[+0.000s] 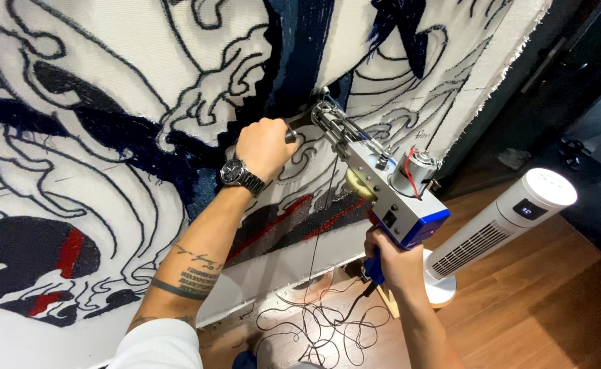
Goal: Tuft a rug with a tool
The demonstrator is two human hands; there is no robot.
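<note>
left hand [266, 145] clenched on tufting gun [382, 184] front handle | right hand [391, 263] grasping rear grip | risk: loose yarn [314, 318] on floor likely snagging, needle tearing cloth [143, 89]

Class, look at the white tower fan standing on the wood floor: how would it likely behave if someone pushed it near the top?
The fan is tall and slim on a small round base, so a push up high would probably tip it. Its casing looks like plastic, so it is likely light and stiff. On the smooth wood floor it might slide first.
</note>
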